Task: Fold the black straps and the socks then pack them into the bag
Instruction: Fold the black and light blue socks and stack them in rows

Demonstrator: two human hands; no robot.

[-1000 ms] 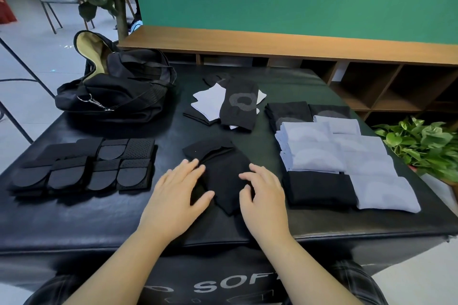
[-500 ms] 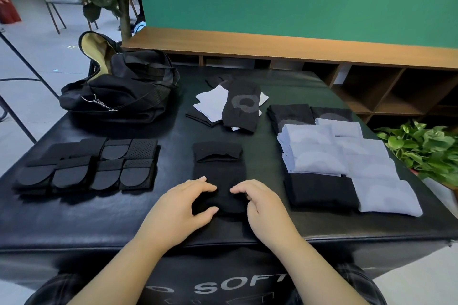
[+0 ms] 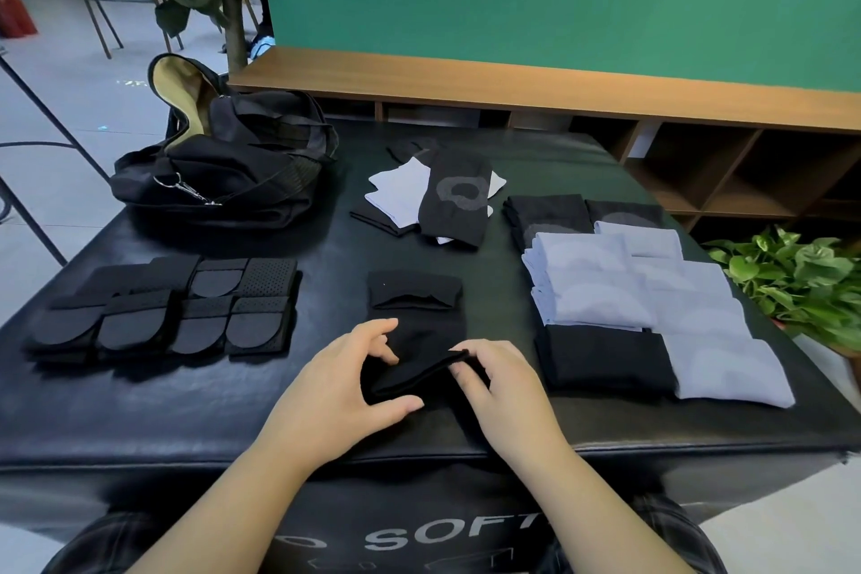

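A black sock (image 3: pixel 415 308) lies lengthwise in the middle of the black padded table (image 3: pixel 140 410). My left hand (image 3: pixel 340 392) and my right hand (image 3: pixel 503 387) pinch its near end, which is lifted off the table. Folded black straps (image 3: pixel 163 312) lie in a row at the left. Folded socks (image 3: pixel 652 303), white and black, are stacked at the right. Loose unfolded socks (image 3: pixel 442 196) lie at the back centre. The open black bag (image 3: pixel 223 168) sits at the back left.
A wooden shelf unit (image 3: pixel 605 93) runs behind the table below a green wall. A potted plant (image 3: pixel 801 280) stands off the right edge. A tree and a chair stand at the back left.
The sock was straightened to lie lengthwise. Both hands slid back to its near end, took hold of it and raised it off the table.
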